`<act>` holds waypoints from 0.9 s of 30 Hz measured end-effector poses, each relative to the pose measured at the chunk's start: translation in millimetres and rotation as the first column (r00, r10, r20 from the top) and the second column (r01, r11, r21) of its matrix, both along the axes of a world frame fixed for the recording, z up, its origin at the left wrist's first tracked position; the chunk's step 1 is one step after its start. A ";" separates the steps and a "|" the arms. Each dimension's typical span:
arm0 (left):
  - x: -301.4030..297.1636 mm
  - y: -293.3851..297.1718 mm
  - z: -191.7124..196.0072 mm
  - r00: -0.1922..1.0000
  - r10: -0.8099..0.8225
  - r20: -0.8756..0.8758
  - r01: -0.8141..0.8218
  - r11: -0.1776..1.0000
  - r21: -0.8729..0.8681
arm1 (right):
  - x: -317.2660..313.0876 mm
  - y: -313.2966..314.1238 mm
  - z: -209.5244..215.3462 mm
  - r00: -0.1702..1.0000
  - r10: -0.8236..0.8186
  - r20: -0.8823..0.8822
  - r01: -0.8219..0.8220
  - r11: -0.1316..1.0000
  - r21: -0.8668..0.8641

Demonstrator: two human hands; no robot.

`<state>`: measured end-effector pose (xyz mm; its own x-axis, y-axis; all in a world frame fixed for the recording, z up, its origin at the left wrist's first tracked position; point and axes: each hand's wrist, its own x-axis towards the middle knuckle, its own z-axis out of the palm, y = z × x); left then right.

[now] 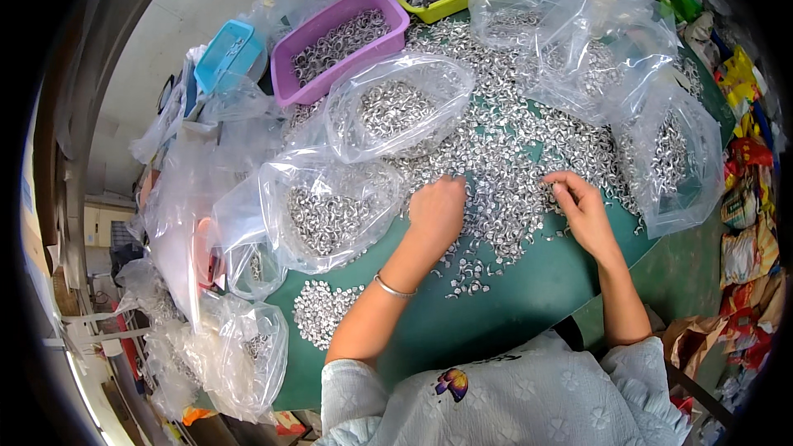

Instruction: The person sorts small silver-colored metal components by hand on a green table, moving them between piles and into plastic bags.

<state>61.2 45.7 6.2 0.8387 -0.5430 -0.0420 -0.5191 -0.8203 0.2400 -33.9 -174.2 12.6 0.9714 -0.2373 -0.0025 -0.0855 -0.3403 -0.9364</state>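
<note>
A wide heap of small, silvery, curved metal pieces covers the middle of the green table. My left hand is closed with its knuckles up at the heap's left side; its fingertips are hidden, so what it holds cannot be made out. Across the heap, the thumb and forefinger of my right hand pinch what looks like one small metal piece. Between the hands, loose pieces spread toward me. Beside my left forearm lies a separate small pile of metal pieces.
Clear plastic bags holding pieces stand left, behind and right. Farther back are a purple basin, a yellow-green basin and a blue basket. Crumpled bags hang over the left edge; colourful packaging lies right.
</note>
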 end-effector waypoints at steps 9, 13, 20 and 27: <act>-2.8 5.9 -6.2 0.985 0.128 -0.111 -0.154 0.952 -0.266 | 6.4 -37.9 -22.2 0.953 -0.221 0.205 0.293 0.516 -0.805; 2.5 25.5 -12.2 0.933 0.037 -0.359 -0.247 0.790 -0.562 | -1.9 -17.1 -26.5 0.988 -0.002 0.157 0.127 0.602 -0.788; -21.2 21.1 7.0 0.701 0.007 -0.713 -0.579 0.588 -0.565 | -21.3 6.5 -4.9 0.993 -0.067 0.095 0.101 0.902 -0.420; -49.0 -1.4 8.2 0.049 -0.655 -0.754 -0.910 0.282 -0.305 | -5.0 -32.3 -7.9 0.933 -0.240 0.268 0.359 0.674 -0.646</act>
<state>12.2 44.3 14.4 0.5180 -0.7323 -0.4420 0.8195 0.2768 0.5018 -39.0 -206.5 4.6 0.8213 -0.3946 0.4121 -0.1777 -0.8632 -0.4725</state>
